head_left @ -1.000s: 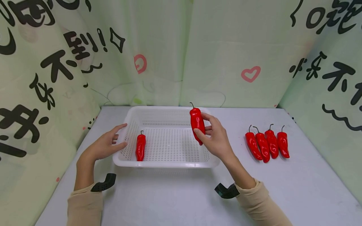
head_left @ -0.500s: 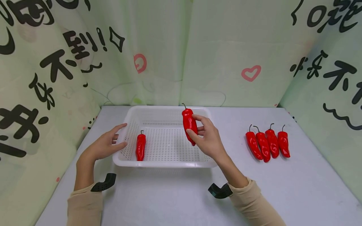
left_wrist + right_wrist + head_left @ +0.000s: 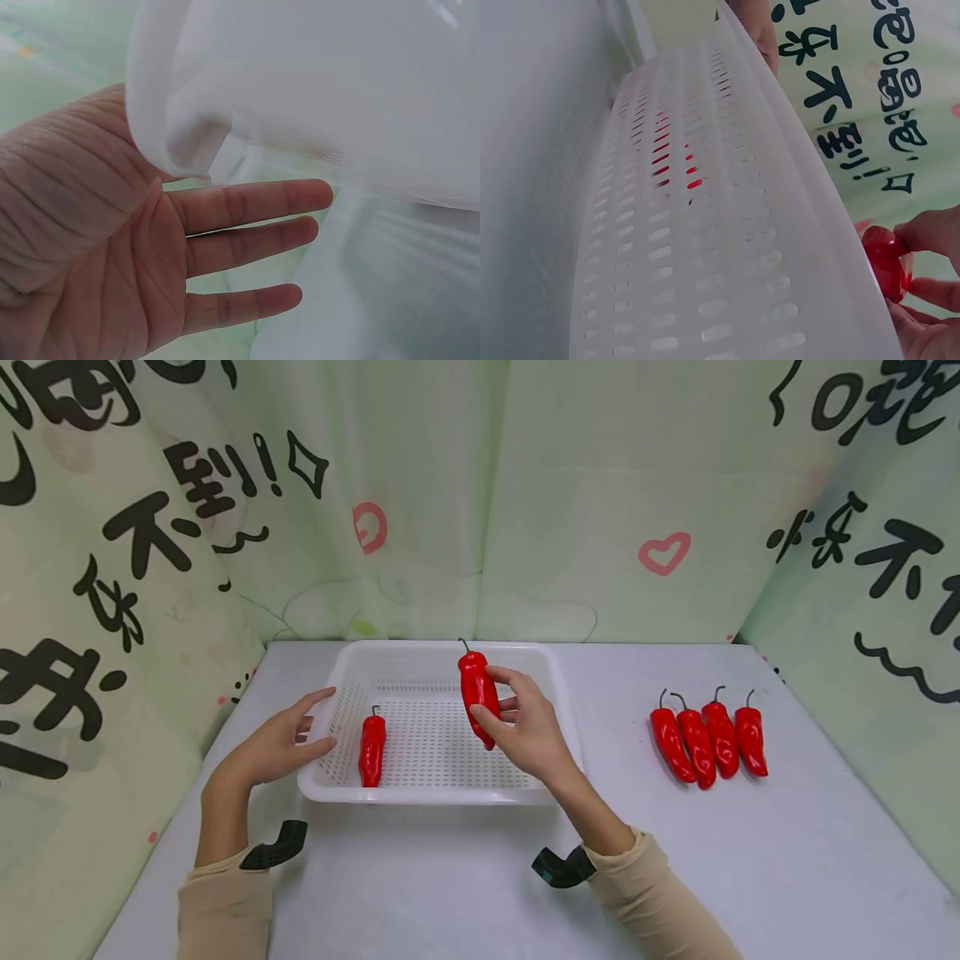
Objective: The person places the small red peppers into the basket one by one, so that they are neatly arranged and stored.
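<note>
My right hand [image 3: 525,731] holds a red chili pepper [image 3: 477,689] between thumb and fingers, above the white perforated basket [image 3: 435,795]. Its stem points up and its tip hangs down. In the right wrist view the held pepper [image 3: 887,262] shows beyond the basket wall [image 3: 727,247]. Another red pepper [image 3: 372,750] lies inside the basket near its left end. Against the basket's left rim rests my left hand [image 3: 273,745], thumb and index finger extended. The left wrist view shows three straight fingers [image 3: 247,206] below the basket's rim [image 3: 150,112]; the thumb is hidden there.
Several red peppers [image 3: 705,743] lie side by side on the white table [image 3: 750,860], right of the basket. A pale green printed curtain [image 3: 570,527] stands behind the table and along both sides.
My right hand has moved left over the basket, carrying the pepper with it, and the pepper sits slightly lower. My left hand has stayed at the basket's left rim.
</note>
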### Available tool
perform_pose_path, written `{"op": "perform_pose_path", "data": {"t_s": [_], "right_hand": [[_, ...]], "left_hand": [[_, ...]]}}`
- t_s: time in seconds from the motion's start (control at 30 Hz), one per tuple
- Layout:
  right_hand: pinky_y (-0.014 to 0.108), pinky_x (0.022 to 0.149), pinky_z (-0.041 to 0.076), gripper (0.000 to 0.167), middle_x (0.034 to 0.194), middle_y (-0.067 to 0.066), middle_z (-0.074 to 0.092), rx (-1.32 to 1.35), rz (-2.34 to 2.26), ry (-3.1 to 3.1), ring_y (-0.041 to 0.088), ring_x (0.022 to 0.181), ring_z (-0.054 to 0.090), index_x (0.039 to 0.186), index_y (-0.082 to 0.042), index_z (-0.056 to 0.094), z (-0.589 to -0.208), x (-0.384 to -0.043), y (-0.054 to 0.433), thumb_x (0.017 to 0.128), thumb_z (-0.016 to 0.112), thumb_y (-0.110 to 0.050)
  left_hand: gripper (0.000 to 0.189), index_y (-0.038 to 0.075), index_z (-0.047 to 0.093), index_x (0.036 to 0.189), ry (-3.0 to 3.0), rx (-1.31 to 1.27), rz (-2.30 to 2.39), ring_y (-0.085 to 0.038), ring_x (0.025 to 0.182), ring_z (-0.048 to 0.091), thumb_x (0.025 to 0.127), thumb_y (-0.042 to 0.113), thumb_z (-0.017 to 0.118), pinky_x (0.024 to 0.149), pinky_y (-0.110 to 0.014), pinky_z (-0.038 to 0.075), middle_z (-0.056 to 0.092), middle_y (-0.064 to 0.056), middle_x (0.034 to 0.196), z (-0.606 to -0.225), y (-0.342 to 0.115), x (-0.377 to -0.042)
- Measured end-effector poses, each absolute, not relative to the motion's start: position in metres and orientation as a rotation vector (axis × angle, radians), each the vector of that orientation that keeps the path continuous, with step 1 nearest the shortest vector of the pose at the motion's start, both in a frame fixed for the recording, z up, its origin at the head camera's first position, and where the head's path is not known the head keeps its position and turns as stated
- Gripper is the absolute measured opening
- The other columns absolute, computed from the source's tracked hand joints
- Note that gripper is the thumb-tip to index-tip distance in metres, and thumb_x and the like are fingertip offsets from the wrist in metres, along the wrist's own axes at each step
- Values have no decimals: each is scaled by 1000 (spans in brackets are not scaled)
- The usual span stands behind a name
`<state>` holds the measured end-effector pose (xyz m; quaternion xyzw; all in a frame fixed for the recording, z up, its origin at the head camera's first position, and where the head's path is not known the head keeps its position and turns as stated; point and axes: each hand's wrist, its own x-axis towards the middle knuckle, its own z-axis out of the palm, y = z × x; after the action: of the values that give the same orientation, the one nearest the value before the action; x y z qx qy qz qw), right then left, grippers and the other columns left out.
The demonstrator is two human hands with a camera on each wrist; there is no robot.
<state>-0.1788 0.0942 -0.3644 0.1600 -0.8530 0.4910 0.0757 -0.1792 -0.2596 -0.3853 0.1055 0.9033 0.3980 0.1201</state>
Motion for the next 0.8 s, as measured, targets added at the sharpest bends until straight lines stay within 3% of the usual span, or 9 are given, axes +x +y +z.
{"op": "perform_pose_path", "data": {"t_s": [0.8], "right_hand": [[36,73,64,58,140,12,58,447,1695,-2597,30,104,65,146,-8,51,-377,-182,59,93,75,-17]], "left_hand": [[82,11,21,163,2649,319,1153,-52,125,57,98,24,68,91,-55,58,54,-31,142,-385,-260,-179]]}}
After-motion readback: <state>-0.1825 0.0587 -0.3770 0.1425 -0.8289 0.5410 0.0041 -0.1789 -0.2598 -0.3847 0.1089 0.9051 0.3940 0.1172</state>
